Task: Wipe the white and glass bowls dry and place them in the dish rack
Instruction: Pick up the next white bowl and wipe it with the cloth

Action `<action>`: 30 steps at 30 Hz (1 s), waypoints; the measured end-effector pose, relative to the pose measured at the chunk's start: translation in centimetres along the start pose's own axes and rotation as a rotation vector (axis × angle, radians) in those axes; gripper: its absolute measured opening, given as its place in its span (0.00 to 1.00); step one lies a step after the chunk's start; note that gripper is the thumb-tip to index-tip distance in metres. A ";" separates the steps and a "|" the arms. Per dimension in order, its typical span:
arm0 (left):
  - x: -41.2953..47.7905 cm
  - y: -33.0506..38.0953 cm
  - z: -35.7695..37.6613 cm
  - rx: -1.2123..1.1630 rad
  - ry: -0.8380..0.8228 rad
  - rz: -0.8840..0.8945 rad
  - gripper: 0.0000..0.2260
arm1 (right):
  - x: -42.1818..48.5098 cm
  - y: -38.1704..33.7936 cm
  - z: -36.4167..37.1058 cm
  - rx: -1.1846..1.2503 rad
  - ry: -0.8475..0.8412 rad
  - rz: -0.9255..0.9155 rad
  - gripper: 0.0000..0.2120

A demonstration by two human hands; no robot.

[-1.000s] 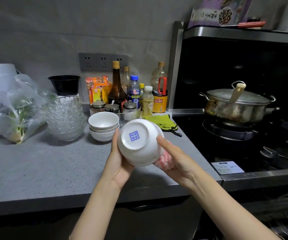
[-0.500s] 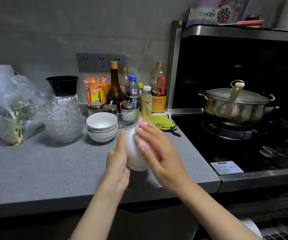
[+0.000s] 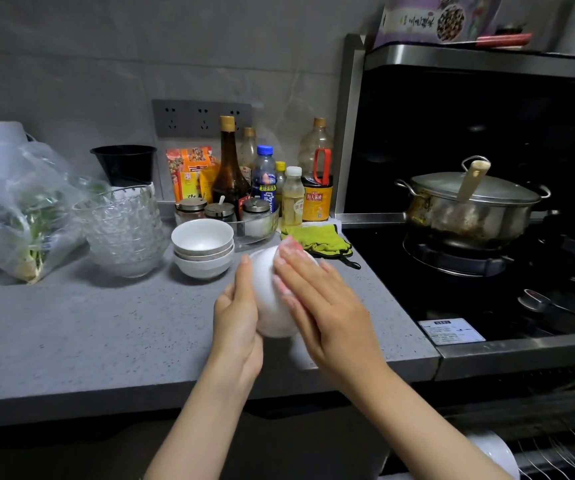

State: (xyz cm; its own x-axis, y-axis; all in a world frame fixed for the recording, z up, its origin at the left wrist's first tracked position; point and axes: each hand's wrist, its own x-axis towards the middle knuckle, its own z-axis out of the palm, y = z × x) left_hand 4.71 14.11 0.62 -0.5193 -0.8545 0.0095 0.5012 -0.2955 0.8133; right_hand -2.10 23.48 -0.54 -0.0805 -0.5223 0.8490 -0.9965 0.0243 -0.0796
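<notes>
Change: blue-marked base, bare a second ago, now covered by right hand (image 3: pixel 327 306) and cloth (image 3: pixel 288 249).
Meaning: wipe moved onto the outside of the white bowl (image 3: pixel 268 303); racking likely next, not yet begun.
Left hand (image 3: pixel 237 317): fingers (image 3: pixel 244 275) curled round the bowl's left side, gripping.
Right fingers: straight, pressing cloth flat against bowl.
Bowl: tipped sideways between both hands, above the worktop (image 3: pixel 106 341); dish rack (image 3: pixel 556 455) well apart, low right.

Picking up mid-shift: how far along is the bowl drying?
Done: one white bowl seems to sit in the rack. In hand: left hand grips a second bowl, right hand presses a cloth on it. Left: the white stack and glass stack on the counter.
</notes>
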 end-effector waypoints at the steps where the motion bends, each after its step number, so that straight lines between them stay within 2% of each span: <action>1: 0.1 0.3 0.0 0.009 0.003 0.026 0.12 | 0.1 0.3 -0.1 -0.019 0.012 0.012 0.18; 6: 0.5 1.4 0.0 -0.016 0.042 0.031 0.12 | -1.2 -0.5 0.3 0.039 0.037 -0.014 0.18; 10: -0.2 0.7 0.2 -0.010 -0.046 -0.032 0.16 | -0.2 -0.6 0.1 0.021 -0.008 -0.092 0.19; 14: -0.1 1.1 0.4 -0.017 -0.065 -0.004 0.12 | 0.5 0.2 -0.1 0.030 0.004 0.028 0.21; 17: 0.3 1.5 0.4 -0.038 -0.041 -0.027 0.15 | -0.2 -0.1 0.4 0.070 0.043 0.043 0.21; 20: 0.1 0.8 0.5 -0.050 -0.059 -0.099 0.20 | -0.5 -0.5 1.2 -0.080 0.063 -0.078 0.23; 23: -0.3 0.2 0.7 0.039 -0.122 -0.066 0.15 | 0.4 -0.4 1.2 -0.236 0.040 -0.143 0.22; 25: -0.5 0.5 0.9 0.090 -0.146 -0.024 0.14 | 1.2 -0.2 0.9 -0.218 -0.002 -0.074 0.21; 30: -0.2 0.9 0.6 0.141 -0.167 0.028 0.11 | 2.5 -0.2 -0.3 0.024 -0.041 0.161 0.20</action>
State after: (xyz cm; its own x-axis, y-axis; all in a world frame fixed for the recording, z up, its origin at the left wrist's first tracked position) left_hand 4.86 14.30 1.72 -0.6199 -0.7753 0.1205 0.4218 -0.1998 0.8844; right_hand -2.08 22.44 1.79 -0.2382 -0.5477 0.8021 -0.9699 0.0907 -0.2261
